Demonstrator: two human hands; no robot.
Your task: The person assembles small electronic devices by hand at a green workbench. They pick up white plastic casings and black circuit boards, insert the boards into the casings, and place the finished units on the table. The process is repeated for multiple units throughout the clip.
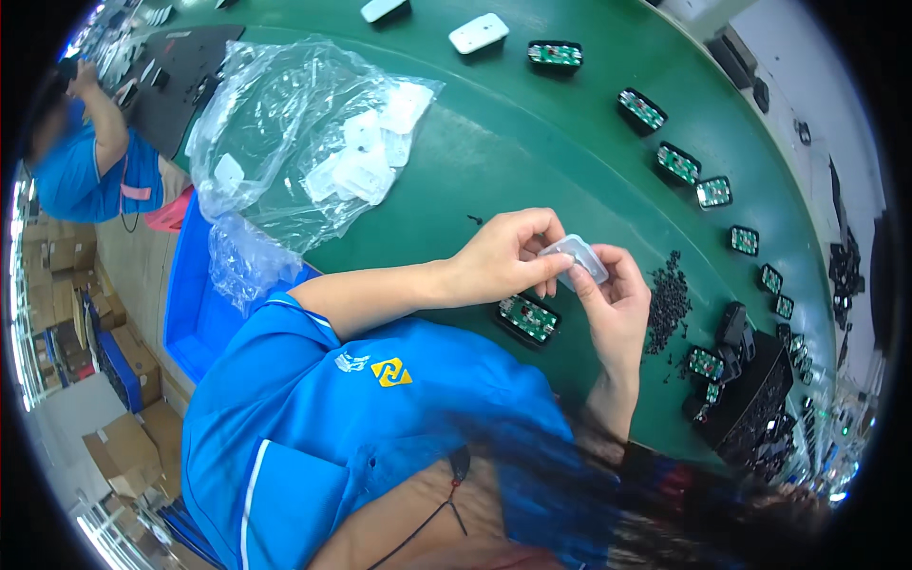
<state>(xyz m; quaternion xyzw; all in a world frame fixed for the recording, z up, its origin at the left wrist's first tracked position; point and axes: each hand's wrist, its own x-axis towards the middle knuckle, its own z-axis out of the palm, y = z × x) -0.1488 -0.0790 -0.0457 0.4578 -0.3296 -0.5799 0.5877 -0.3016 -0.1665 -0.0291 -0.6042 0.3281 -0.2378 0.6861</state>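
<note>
Dark hair (589,465) is hanging nearest the camera, crossing the blue shirt (380,418) and covering part of the right forearm. Over on the green bench (503,142), a clear bag (261,109) is sprawling on the left, with white covers (366,157) lying in it, and a blue bin (185,318) is sitting below. Small black parts (669,309) are lying heaped to the right; circuit boards in black housings (678,162) are curving down that side. One black housing (528,319) is resting between the forearms. Now the hands: close together, left hand (513,252) and right hand (622,293) are both pinching one translucent cover (576,255), fingers curled, left thumb pressing its face.
</note>
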